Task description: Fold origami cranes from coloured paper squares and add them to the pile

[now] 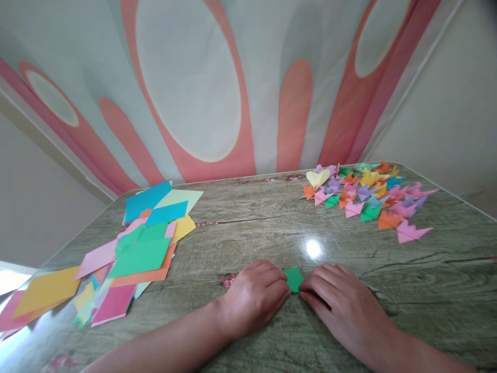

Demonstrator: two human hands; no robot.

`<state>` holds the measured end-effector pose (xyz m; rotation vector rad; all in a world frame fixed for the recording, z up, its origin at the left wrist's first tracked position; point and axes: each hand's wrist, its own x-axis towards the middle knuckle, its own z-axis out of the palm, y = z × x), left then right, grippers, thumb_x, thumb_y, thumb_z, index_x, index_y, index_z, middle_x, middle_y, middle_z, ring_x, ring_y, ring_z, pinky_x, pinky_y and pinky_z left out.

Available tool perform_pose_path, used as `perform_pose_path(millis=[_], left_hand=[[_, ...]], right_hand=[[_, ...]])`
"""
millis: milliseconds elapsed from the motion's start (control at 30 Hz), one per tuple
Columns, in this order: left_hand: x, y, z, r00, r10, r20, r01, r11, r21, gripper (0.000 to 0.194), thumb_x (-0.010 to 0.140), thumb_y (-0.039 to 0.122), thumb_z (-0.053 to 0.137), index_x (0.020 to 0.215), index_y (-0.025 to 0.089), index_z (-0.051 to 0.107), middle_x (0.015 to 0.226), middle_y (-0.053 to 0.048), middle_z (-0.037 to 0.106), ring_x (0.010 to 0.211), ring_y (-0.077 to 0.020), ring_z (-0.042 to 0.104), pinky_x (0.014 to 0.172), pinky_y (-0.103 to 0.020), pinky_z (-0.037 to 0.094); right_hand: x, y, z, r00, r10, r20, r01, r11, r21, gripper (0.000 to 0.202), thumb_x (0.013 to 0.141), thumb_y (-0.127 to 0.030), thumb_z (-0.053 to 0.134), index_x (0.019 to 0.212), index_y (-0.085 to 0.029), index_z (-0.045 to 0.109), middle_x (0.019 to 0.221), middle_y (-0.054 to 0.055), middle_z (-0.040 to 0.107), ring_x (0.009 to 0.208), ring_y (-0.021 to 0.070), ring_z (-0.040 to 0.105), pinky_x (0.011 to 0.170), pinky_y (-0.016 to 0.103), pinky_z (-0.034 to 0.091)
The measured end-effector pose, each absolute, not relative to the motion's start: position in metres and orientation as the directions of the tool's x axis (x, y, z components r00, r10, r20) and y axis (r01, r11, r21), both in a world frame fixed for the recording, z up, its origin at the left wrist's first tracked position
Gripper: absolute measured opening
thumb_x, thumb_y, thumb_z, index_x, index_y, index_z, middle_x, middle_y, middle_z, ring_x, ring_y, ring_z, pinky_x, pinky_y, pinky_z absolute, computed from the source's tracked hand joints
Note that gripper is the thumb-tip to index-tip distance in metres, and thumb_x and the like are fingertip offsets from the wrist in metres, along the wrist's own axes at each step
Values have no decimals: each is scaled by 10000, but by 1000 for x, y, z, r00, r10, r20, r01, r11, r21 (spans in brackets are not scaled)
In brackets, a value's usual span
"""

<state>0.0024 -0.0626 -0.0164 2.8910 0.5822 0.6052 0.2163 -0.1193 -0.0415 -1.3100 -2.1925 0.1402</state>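
A small piece of green paper (294, 280), apparently folded, lies between my two hands near the front of the table. My left hand (257, 294) is closed over its left side, knuckles up, and covers part of it. From the other side, my right hand (341, 303) pinches the right edge between thumb and fingers. Only the middle of the green paper shows; its folds are too small to make out.
Loose coloured paper sheets (142, 256) lie in an overlapping heap on the left of the wood-patterned table (240, 228). At the back right stand several small folded paper cranes (373, 207) in many colours. Behind the table hangs a pink-and-white patterned sheet (267, 103).
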Motion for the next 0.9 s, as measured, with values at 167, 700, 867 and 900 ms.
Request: perform_pose_path(millis=[167, 700, 867, 900], left_hand=[[4, -64, -20, 783, 521, 340, 403, -842, 360, 138, 939, 197, 515, 890, 161, 639, 920, -51, 681, 868, -175, 614, 821, -335, 499], [10, -64, -17, 617, 759, 209, 555, -608, 568, 37, 834, 213, 689, 807, 194, 674, 910, -17, 632, 920, -191, 553, 851, -373, 377], [13, -64, -13, 577, 804, 143, 605, -538, 588, 33, 796, 188, 708, 773, 200, 688, 871, -14, 622, 903, -193, 549, 842, -368, 371], [14, -64, -12, 571, 810, 131, 615, -528, 585, 31, 798, 190, 704, 773, 202, 691, 871, -16, 623, 904, -193, 549, 844, -367, 371]], right_hand=[[215, -118, -39, -330, 835, 441, 757, 513, -405, 226, 956, -212, 514, 766, -196, 636, 710, 8, 588, 701, 175, 531, 692, 328, 357], [214, -115, -39, -276, 906, 322, 765, 410, -497, 135, 923, -179, 567, 801, -204, 620, 783, 8, 580, 781, 193, 514, 730, 348, 349], [214, -113, -39, -233, 934, 272, 752, 350, -558, 118, 873, -147, 637, 774, -208, 620, 788, -5, 579, 794, 190, 521, 742, 354, 349], [214, -112, -39, -227, 937, 265, 751, 341, -565, 121, 871, -149, 642, 767, -207, 619, 785, -7, 579, 792, 189, 521, 741, 355, 349]])
